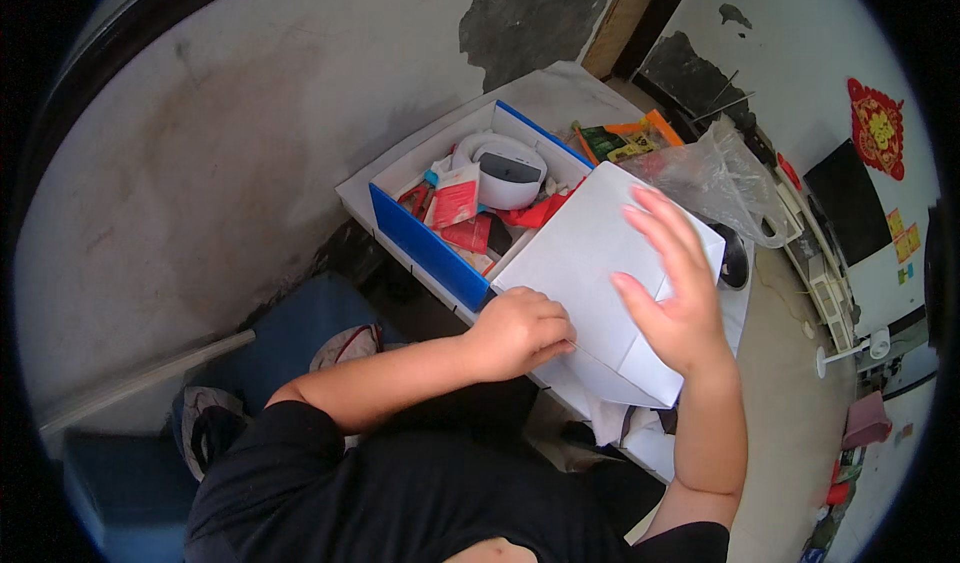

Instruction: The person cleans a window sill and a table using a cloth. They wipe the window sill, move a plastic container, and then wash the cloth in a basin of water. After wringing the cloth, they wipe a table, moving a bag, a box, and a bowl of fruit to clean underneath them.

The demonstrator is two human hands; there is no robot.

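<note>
My left hand is closed on the near left edge of a white cardboard piece, shaped like a box or lid with folded sides. Over its right part my right hand is raised with the fingers spread and nothing in it; whether the palm touches the cardboard I cannot tell. Against the cardboard's left side stands an open box, blue outside and white inside. In it lie a rounded white device with a dark panel, red-and-white packets and other small items.
The boxes rest on a pale table beside a stained wall. Behind the cardboard are an orange-and-green packet and a clear plastic bag. A dark round object sits at its right. A blue seat stands at the left.
</note>
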